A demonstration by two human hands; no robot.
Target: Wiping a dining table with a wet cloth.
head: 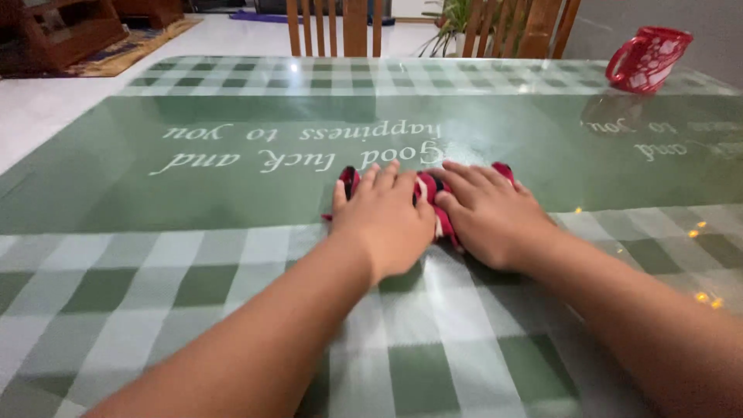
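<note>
Head view: both hands flat on a small cloth (428, 188) near the middle of the table (193, 271), at the edge where the plain green band meets the checked border; left hand (385, 220) palm down, fingers straight and slightly spread, gripping nothing; right hand (487, 217) likewise laid open, fingers together and angled toward the left hand, thumbs nearly touching; cloth mostly hidden beneath the palms, showing only between the hands and at both outer edges.

Judged as a pressing or smoothing step, with the cloth bunched or folded under the hands rather than spread wide; for a next move, probably even downward pressure and a slow outward slide of the palms, since a slick tabletop could let the fabric skid.

Cloth soft, red with white and dark patches, lumpy in outline; exact pattern too covered to tell. Table covering green, checked in pale and dark squares around a plain centre with white script lettering, lying under a glossy clear layer that throws back light and reflections. Red mug (646, 58) with white markings at the far right corner, well apart from the hands, seemingly tilted; wooden slatted chairs (333, 27) beyond the far edge; leafy plant (449, 23) between them; patterned rug (131, 42) on a pale floor at far left.
</note>
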